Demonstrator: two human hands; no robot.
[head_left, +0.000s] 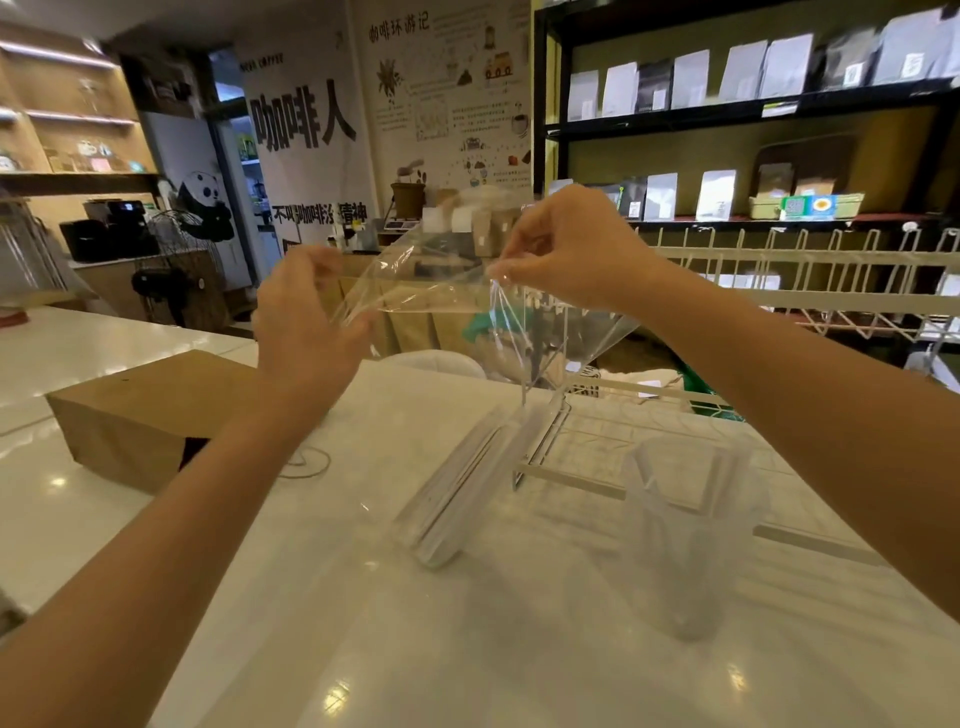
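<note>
Transparent plastic bag (441, 291) is held up mid-frame over white counter (363, 623). Right hand (566, 249) pinches its upper right edge; left hand (306, 317), blurred, grips the left edge. Below: flat white pack (457, 499) centre, wire rack (545, 447) beside it, clear cup (685, 530) lower right, brown paper bag (140, 415) left.

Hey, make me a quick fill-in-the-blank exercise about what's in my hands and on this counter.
1. The left hand and right hand hold a clear bag ____ the counter.
2. The paper bag lying on the counter is ____ in colour.
3. The clear cup stands nearer the ____ arm.

Missing words: above; brown; right.
</note>
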